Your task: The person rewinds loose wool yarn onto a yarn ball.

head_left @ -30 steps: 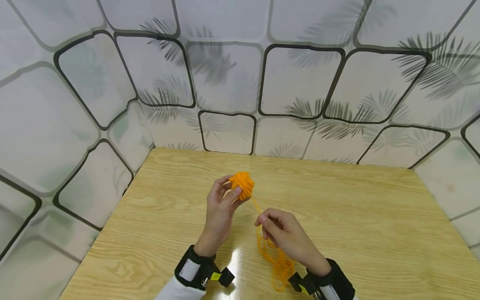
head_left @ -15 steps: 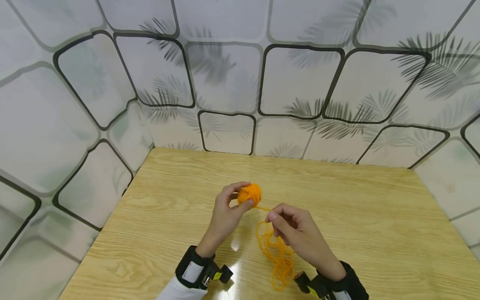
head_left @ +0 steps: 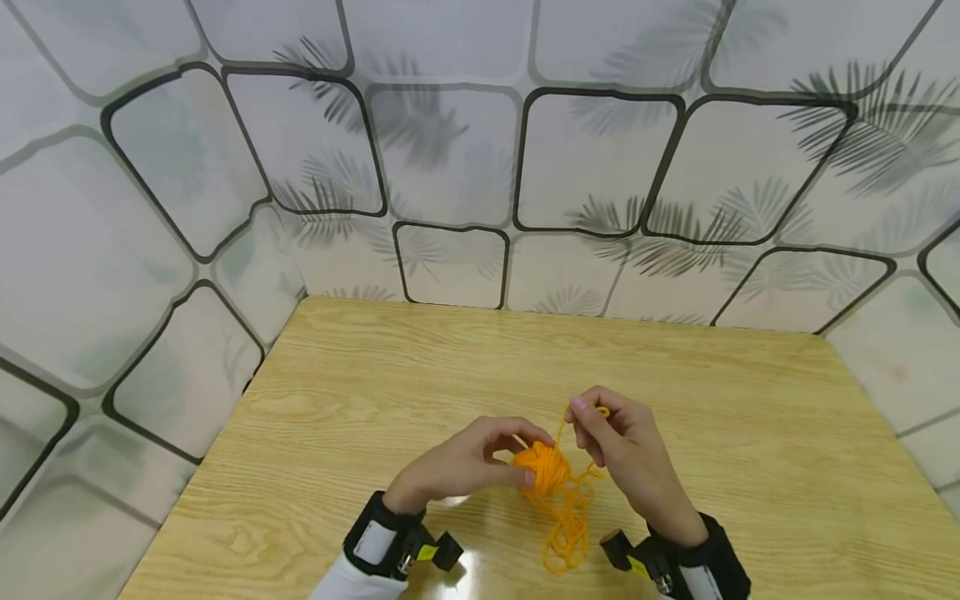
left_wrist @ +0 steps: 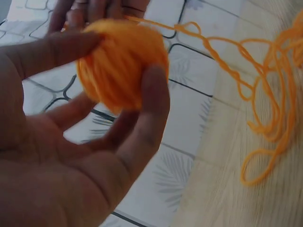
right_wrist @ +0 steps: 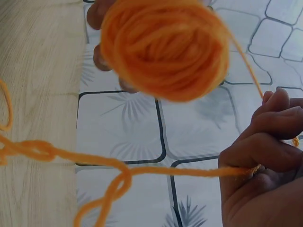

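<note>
My left hand (head_left: 476,457) grips a small ball of orange yarn (head_left: 546,468) between thumb and fingers, above the wooden table. Up and to the right of the ball, my right hand (head_left: 622,442) pinches the yarn strand (head_left: 562,425) between thumb and forefinger. The strand runs taut from the ball to those fingertips. In the right wrist view the same strand leaves the curled right fingers (right_wrist: 265,151) and trails off toward a loose tangle of yarn (head_left: 567,533). Wound turns show clearly on the ball (left_wrist: 120,61) in the left wrist view.
The wooden table (head_left: 360,375) spreads around both hands. A wall covering (head_left: 450,150) with dark outlined shapes and fern leaves stands behind and to the left. Loose yarn loops (left_wrist: 270,94) lie on the table near the front, below the hands.
The left hand has brought the yarn ball toward the person and to the right, over the loose loops. The right hand has moved to the right and slightly up, still pinching the strand.
</note>
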Motion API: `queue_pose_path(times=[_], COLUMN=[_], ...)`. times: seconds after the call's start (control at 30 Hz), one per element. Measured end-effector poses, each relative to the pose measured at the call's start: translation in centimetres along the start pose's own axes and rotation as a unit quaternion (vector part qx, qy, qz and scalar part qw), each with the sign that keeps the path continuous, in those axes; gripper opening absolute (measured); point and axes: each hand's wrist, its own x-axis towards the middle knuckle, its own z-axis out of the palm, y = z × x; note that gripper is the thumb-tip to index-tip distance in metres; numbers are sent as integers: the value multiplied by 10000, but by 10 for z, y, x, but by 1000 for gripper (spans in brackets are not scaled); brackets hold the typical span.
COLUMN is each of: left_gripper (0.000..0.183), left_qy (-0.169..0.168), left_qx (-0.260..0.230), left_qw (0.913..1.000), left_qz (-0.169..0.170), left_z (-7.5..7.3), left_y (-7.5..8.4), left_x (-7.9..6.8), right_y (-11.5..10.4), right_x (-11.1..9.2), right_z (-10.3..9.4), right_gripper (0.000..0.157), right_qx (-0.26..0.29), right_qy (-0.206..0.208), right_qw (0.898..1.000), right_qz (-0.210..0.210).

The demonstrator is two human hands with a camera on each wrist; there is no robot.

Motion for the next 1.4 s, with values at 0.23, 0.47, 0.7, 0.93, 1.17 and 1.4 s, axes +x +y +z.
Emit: queue_pose_path(times=[0.23, 0.47, 0.7, 0.93, 1.17, 1.4], left_gripper=[38, 36, 35, 40, 48, 42], left_qy=[-640, -16, 1435, 3076, 4067, 4293], left_qx=[-735, -1977, -2944, -2936, -2268, -1053], left_qw=[9924, 9690, 9284, 8921, 8771, 8937], left_qz=[746, 1484, 1757, 1524, 1179, 772], left_z=[0, -1, -6, -9, -8, -7], left_y=[6, 13, 13, 11, 8, 3], left_x=[-3, -5, -5, 1, 5, 6], right_y=[13, 28, 32, 32, 26, 11], right_x=[7, 10, 7, 5, 0, -5], right_z=[0, 7, 22, 30, 32, 31], right_gripper=[32, 39, 37, 30, 25, 20], right_qx=[75, 235, 237, -268, -658, -816], right_qy=[22, -223, -994, -1617, -1649, -1555], right_qw=[9996, 9966, 9922, 9863, 9841, 9845], right_qz=[268, 755, 715, 172, -26, 32])
